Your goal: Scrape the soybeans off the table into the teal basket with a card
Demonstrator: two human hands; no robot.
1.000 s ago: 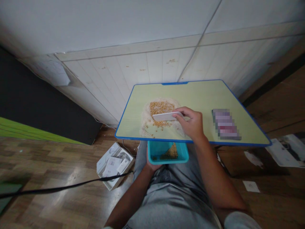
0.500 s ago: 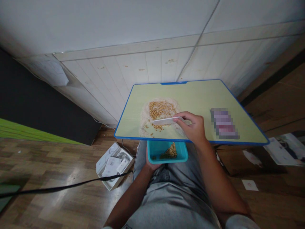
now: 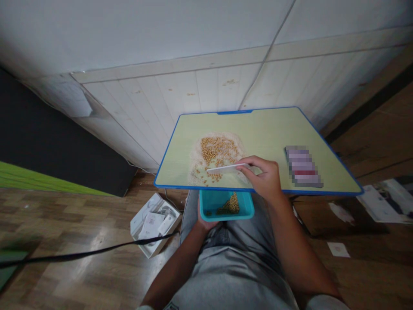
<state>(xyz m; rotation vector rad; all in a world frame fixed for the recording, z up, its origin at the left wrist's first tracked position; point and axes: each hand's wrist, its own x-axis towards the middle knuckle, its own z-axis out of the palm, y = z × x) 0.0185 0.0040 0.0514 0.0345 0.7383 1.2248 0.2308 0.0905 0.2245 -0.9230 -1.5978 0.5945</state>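
My right hand pinches a thin white card by its right end, edge down over the front part of a pile on the table. Round yellow beans, which look like soybeans, lie there amid pale grains like rice; some beans sit on the near side of the card. Below the table's front edge, my left hand grips a turquoise plastic tub from its left and underneath, its fingers mostly hidden. Beans are heaped towards the right inside the tub.
The small yellow-green table has a raised blue rim. A pixelated flat object lies on its right side. An open white box with packaging stands on the floor at left, a black strap crossing it. A panelled wall rises behind.
My right hand has drawn the card slightly towards the table's front edge. The left hand and the tub have hardly moved.
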